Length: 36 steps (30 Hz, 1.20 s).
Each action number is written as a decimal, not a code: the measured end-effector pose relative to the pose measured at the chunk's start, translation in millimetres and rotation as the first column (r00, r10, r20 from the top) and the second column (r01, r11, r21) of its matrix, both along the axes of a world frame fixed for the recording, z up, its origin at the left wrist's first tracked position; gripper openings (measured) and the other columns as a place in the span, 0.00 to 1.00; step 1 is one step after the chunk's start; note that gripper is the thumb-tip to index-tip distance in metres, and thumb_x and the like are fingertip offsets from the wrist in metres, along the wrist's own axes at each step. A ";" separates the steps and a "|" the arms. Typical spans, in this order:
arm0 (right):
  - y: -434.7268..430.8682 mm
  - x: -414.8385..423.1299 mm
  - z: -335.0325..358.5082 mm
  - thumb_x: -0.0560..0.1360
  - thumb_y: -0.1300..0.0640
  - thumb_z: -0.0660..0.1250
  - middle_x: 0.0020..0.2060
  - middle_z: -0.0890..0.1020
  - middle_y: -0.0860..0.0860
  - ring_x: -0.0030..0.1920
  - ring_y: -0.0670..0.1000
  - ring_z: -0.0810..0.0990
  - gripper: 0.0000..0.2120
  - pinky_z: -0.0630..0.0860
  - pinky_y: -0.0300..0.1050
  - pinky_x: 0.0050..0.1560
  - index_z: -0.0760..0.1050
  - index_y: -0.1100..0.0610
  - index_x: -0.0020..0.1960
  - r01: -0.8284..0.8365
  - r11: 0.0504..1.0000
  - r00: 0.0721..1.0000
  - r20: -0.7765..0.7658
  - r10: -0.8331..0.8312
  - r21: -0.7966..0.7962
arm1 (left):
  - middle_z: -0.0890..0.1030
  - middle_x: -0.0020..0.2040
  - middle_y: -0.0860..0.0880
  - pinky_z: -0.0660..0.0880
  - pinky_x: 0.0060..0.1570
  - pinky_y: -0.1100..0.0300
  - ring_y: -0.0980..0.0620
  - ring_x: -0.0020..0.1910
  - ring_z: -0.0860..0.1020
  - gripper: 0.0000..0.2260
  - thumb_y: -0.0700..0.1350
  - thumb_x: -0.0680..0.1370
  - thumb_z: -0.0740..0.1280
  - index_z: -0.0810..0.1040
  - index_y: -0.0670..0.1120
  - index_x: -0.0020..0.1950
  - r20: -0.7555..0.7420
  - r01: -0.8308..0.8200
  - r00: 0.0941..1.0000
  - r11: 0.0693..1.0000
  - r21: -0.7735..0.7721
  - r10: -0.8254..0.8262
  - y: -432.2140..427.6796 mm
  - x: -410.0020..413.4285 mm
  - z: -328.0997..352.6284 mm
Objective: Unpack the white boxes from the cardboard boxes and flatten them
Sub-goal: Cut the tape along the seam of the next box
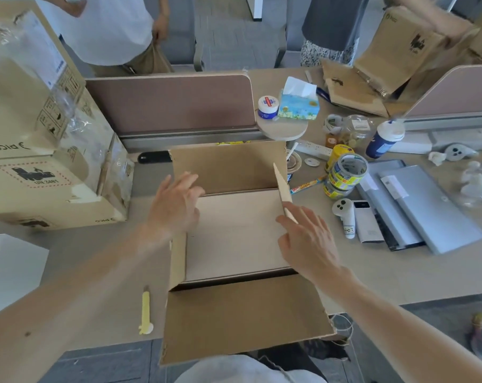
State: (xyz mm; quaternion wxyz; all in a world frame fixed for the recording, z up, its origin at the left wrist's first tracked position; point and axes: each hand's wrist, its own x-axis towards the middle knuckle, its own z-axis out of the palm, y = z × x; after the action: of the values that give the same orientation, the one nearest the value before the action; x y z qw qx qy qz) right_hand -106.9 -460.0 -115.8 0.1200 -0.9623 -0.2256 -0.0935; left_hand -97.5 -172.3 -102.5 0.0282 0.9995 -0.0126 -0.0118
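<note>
Head view — open cardboard box (242, 319) on the counter (386, 275), white box (234, 233) lying inside.
Both the left hand (176, 203) and right hand (308, 239) hover over the rims, fingers (189, 179) apart, gripping nothing — best slide them down both short sides and lift evenly.

Open cardboard box (245, 322) at the near desk (400, 275) edge, white box (234, 233) inside
All four top flaps open: near flap (242, 299) lies flat and overhangs the desk edge, far flap (226, 167) stands up, right flap (282, 189) upright and seen edge-on, left flap (177, 261) raised. White box lies flat inside, plain pale top, filling the opening almost wall to wall, dark gap along its near side. At left, two brown boxes stacked: lower box (41, 194) flat with black print and a red dotted frame, upper box (18, 92) tilted, loose clear film over it. Far right, another brown box (400, 45) tilted
</note>
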 end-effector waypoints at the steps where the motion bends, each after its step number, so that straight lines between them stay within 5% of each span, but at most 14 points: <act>1: -8.8 4.3 1.1 0.65 0.61 0.67 0.64 0.78 0.54 0.57 0.59 0.78 0.16 0.77 0.54 0.55 0.82 0.57 0.52 0.002 0.999 1.000 0.011 -0.002 -0.038 | 0.62 0.79 0.44 0.49 0.77 0.45 0.48 0.80 0.56 0.23 0.37 0.74 0.65 0.76 0.48 0.69 -0.010 -0.010 1.000 0.999 0.047 0.011 4.9 -2.0 3.3; 5: -44.1 19.9 1.8 0.67 0.68 0.70 0.72 0.70 0.53 0.69 0.64 0.70 0.19 0.70 0.60 0.65 0.79 0.58 0.57 0.061 0.969 0.998 -0.007 -0.064 -0.241 | 0.53 0.81 0.41 0.44 0.77 0.44 0.44 0.81 0.50 0.22 0.36 0.77 0.60 0.71 0.51 0.70 -0.067 -0.024 0.997 0.967 0.254 0.042 26.0 -7.6 6.9; 9: -66.5 30.8 -0.1 0.74 0.65 0.62 0.78 0.55 0.51 0.79 0.60 0.47 0.22 0.44 0.62 0.75 0.71 0.55 0.67 0.099 0.890 0.984 -0.091 -0.155 -0.444 | 0.47 0.81 0.40 0.29 0.72 0.43 0.42 0.81 0.43 0.21 0.43 0.81 0.60 0.66 0.53 0.74 -0.134 -0.056 0.984 0.917 0.396 0.119 39.2 -11.1 3.7; 11: -70.0 31.1 -6.0 0.75 0.63 0.60 0.78 0.54 0.51 0.79 0.59 0.42 0.25 0.37 0.61 0.75 0.66 0.54 0.72 0.112 0.855 0.970 -0.132 -0.205 -0.506 | 0.47 0.81 0.38 0.19 0.62 0.43 0.40 0.80 0.40 0.21 0.46 0.81 0.61 0.66 0.53 0.75 -0.185 -0.046 0.972 0.895 0.444 0.141 42.0 -14.7 -0.4; 13: -71.1 29.2 -13.9 0.76 0.61 0.60 0.77 0.57 0.52 0.79 0.58 0.43 0.25 0.35 0.59 0.74 0.66 0.54 0.73 0.116 0.861 0.962 -0.160 -0.222 -0.496 | 0.49 0.81 0.37 0.22 0.65 0.40 0.38 0.80 0.40 0.20 0.49 0.82 0.61 0.67 0.52 0.75 -0.249 -0.031 0.955 0.890 0.454 0.160 44.6 -20.4 -8.3; 15: -70.8 28.5 -24.5 0.78 0.58 0.60 0.76 0.60 0.53 0.78 0.58 0.48 0.23 0.40 0.58 0.76 0.66 0.55 0.72 0.079 0.892 0.953 -0.229 -0.199 -0.444 | 0.53 0.80 0.38 0.37 0.75 0.40 0.38 0.80 0.46 0.19 0.50 0.82 0.59 0.68 0.51 0.74 -0.323 -0.064 0.926 0.922 0.381 0.197 46.7 -26.9 -17.2; 18: -64.9 26.4 -42.1 0.81 0.54 0.60 0.77 0.60 0.54 0.78 0.56 0.55 0.22 0.52 0.51 0.76 0.66 0.55 0.74 0.031 0.974 0.895 -0.428 -0.127 -0.225 | 0.53 0.81 0.40 0.56 0.75 0.42 0.40 0.80 0.51 0.21 0.49 0.84 0.56 0.63 0.50 0.78 -0.407 -0.186 0.888 0.977 0.106 0.214 45.3 -35.9 -32.7; 21: -60.5 23.4 -51.2 0.81 0.56 0.62 0.76 0.63 0.48 0.74 0.53 0.65 0.22 0.63 0.42 0.66 0.67 0.54 0.74 0.153 0.987 0.813 -0.574 -0.098 0.049 | 0.49 0.82 0.43 0.57 0.76 0.44 0.43 0.81 0.51 0.22 0.47 0.85 0.55 0.60 0.52 0.80 -0.434 -0.350 0.871 0.912 -0.214 0.232 43.0 -45.3 -50.9; 24: -56.9 22.5 -52.5 0.80 0.60 0.64 0.72 0.69 0.46 0.68 0.53 0.72 0.20 0.63 0.37 0.61 0.71 0.56 0.72 0.272 0.945 0.794 -0.597 -0.115 0.180 | 0.49 0.82 0.48 0.60 0.73 0.52 0.47 0.80 0.57 0.21 0.43 0.85 0.55 0.62 0.53 0.79 -0.392 -0.434 0.878 0.805 -0.404 0.276 37.5 -55.5 -60.5; 29: -45.1 19.9 -39.5 0.79 0.60 0.64 0.71 0.71 0.48 0.67 0.51 0.71 0.22 0.62 0.36 0.59 0.70 0.56 0.73 0.304 0.936 0.770 -0.625 -0.132 0.177 | 0.62 0.79 0.50 0.62 0.69 0.55 0.49 0.75 0.65 0.21 0.43 0.84 0.59 0.65 0.51 0.78 -0.361 -0.486 0.870 0.715 -0.502 0.337 21.0 -67.0 -49.0; 32: -31.2 9.6 -27.4 0.78 0.60 0.65 0.66 0.76 0.48 0.62 0.48 0.74 0.20 0.66 0.38 0.61 0.73 0.53 0.69 0.301 0.905 0.792 -0.607 -0.063 0.299 | 0.77 0.63 0.48 0.68 0.60 0.56 0.49 0.63 0.74 0.20 0.44 0.82 0.62 0.70 0.48 0.75 -0.310 -0.467 0.884 0.697 -0.544 0.351 2.0 -75.3 -33.4; 36: -17.1 -3.5 -25.0 0.79 0.58 0.65 0.67 0.74 0.50 0.68 0.51 0.71 0.22 0.66 0.43 0.65 0.69 0.52 0.72 0.292 0.925 0.737 -0.674 -0.056 0.242 | 0.73 0.72 0.49 0.64 0.69 0.56 0.49 0.73 0.68 0.21 0.46 0.81 0.64 0.70 0.45 0.74 -0.330 -0.480 0.877 0.685 -0.549 0.350 -22.1 -85.1 -23.5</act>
State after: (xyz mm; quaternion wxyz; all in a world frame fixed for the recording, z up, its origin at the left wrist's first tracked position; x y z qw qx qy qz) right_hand -110.4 -477.1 -140.8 0.3421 -0.9160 -0.0576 0.2016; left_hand -182.6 -194.4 -126.0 0.3549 0.9044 0.2148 -0.0999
